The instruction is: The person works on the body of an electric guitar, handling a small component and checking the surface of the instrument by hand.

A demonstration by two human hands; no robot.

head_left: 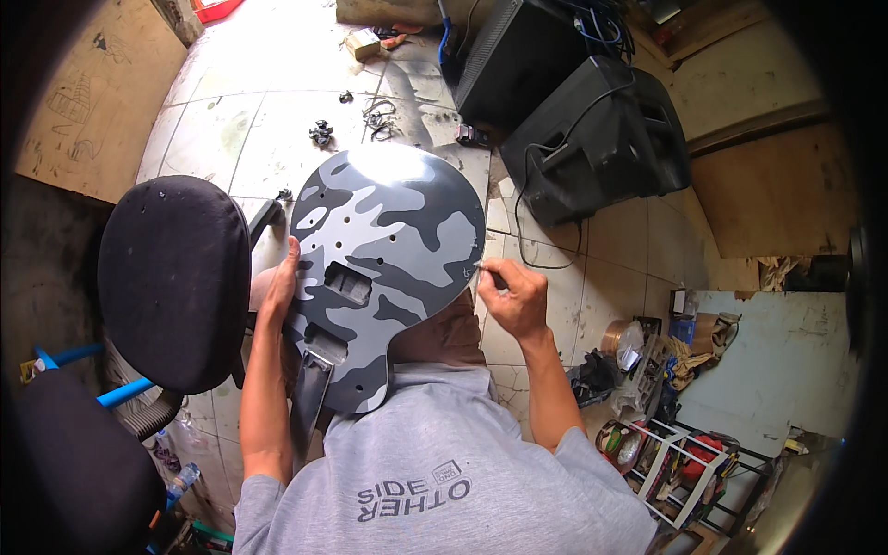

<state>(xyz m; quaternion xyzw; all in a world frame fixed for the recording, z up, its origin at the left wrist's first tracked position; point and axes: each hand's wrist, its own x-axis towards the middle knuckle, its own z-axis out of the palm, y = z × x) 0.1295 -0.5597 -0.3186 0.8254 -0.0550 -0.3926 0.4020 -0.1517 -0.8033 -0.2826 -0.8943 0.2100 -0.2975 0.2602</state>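
Note:
A guitar body (407, 277) in grey camouflage, with two rectangular cavities and several small holes, rests over my lap. My left hand (280, 287) grips its left edge, thumb along the side. My right hand (513, 298) is closed in a pinch at the right edge, holding a small thin object (478, 265) whose tip is by some pale scribbled marks on the finish; exactly what it is, I cannot make out. A dark strap-like piece (308, 407) hangs below the lower cavity, partly hidden.
Black cushioned seats (171, 277) stand at the left. Two black speaker cabinets (592, 139) with cables are at the upper right. Small black parts (322, 132) and a box (363, 43) lie on the tiled floor (203, 129). A cluttered metal rack (694, 462) is at the lower right.

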